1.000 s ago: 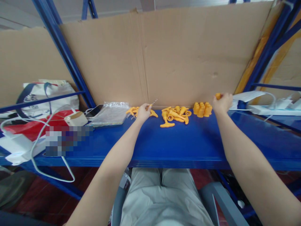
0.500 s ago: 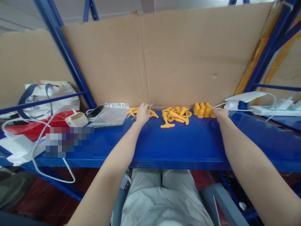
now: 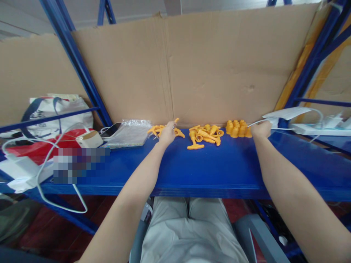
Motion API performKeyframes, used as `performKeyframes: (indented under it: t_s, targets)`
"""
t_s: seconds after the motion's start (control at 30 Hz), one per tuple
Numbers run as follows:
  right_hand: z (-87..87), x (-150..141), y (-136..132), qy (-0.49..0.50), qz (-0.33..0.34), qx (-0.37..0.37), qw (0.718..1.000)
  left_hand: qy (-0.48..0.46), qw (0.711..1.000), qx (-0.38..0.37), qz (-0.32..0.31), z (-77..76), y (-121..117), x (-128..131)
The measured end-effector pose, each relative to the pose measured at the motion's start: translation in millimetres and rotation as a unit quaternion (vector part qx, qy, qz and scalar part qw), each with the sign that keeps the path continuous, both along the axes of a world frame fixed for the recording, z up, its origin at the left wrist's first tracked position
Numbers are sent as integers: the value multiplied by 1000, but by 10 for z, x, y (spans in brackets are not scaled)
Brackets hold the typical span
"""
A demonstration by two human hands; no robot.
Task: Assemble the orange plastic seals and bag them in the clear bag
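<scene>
My left hand point(image 3: 167, 135) is closed round an orange corkscrew point(image 3: 177, 119); one end of its handle shows above my fingers, and the rest is hidden. Behind and beside this hand lie several orange corkscrews point(image 3: 155, 129) with T-shaped handles and thin metal spirals. A heap of orange T-shaped pieces point(image 3: 205, 134), some with round hollow ends, lies to the right. Several orange bell-shaped caps point(image 3: 238, 128) stand grouped further right. My right hand point(image 3: 261, 129) is just right of the caps, in front of a white cable point(image 3: 257, 121); its fingers are hidden behind its back.
The blue shelf point(image 3: 208, 168) backs onto a cardboard sheet point(image 3: 219, 65). Clear plastic bags point(image 3: 131, 133), a white adapter point(image 3: 89, 140), cables and a cloth bag point(image 3: 59, 113) lie at left. A white power strip point(image 3: 307, 129) lies at right. Blue posts point(image 3: 79, 69) flank the space.
My right hand has come down with an orange cap, set it at the group's right end, and moved slightly right. In my left hand the corkscrew has turned, its handle end now showing instead of its spiral.
</scene>
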State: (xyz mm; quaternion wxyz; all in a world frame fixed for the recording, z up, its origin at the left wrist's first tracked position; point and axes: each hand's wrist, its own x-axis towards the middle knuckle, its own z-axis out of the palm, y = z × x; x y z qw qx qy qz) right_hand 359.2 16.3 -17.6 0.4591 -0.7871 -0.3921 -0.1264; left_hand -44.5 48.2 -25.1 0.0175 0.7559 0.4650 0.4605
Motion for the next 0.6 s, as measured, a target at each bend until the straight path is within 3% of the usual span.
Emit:
performKeyframes:
  t_s: [0.03, 0.1, 0.2, 0.33, 0.43, 0.53, 0.6]
  targets:
    - [31, -49, -5, 51, -38, 23, 998, 8, 1000, -13, 1, -23, 14, -6]
    - [101, -162, -1, 60, -31, 77, 995, 31, 999, -43, 7, -77, 48, -20]
    - [215, -346, 26, -32, 41, 112, 992, 78, 994, -82, 8, -153, 98, -46]
    - [339, -650, 44, -165, 155, 70, 972, 144, 983, -118, -2, -189, 108, -71]
    - [347, -950, 23, -248, 279, 4, 928, 181, 972, -148, 25, -165, 62, -59]
    - [255, -1254, -5, -313, 408, -54, 856, 198, 965, -169, 35, -134, 23, -32]
    - [175, -1410, -27, -351, 449, -89, 817, 201, 964, -173, 30, -122, 21, -20]
